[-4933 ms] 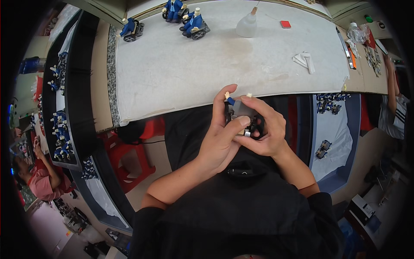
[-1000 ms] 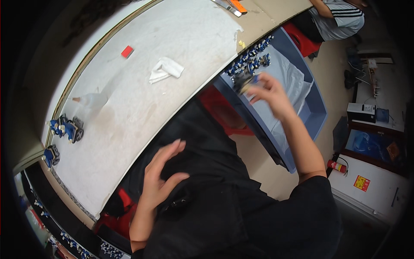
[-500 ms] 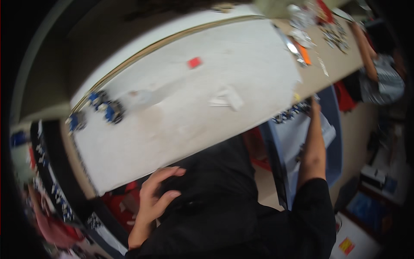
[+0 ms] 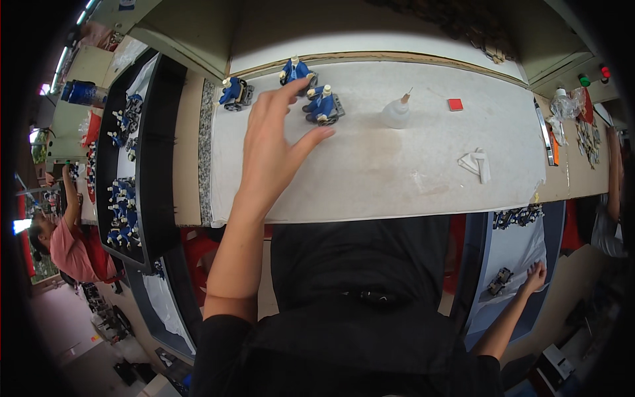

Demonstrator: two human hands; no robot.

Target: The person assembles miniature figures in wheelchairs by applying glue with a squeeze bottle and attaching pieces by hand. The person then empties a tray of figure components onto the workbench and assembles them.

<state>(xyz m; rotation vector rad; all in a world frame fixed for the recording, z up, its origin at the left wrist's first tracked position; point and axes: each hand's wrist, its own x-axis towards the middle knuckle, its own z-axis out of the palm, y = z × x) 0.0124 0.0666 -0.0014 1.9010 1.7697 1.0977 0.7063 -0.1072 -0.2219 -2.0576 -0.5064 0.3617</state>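
Note:
My left hand is raised over the table's left part, thumb and fingers spread, holding nothing. Its fingertips are close to small blue seated figurines on dark wheeled bases: the nearest figurine stands between and beyond the thumb and fingers, a second figurine behind it, a third figurine to the left. Down at the right, my right hand has curled fingers over the white liner sheet of a blue-grey bin. What those fingers hold, if anything, is hidden. A dark wheeled base lies on the sheet beside it.
On the white-covered table stand a needle-tipped bottle, a red square and a folded white cloth. A black tray of figurines is at the left. A co-worker is beyond it.
My left hand has moved from the table's front edge forward to the figurines. My right hand has drawn back toward me within the bin. The view has turned left.

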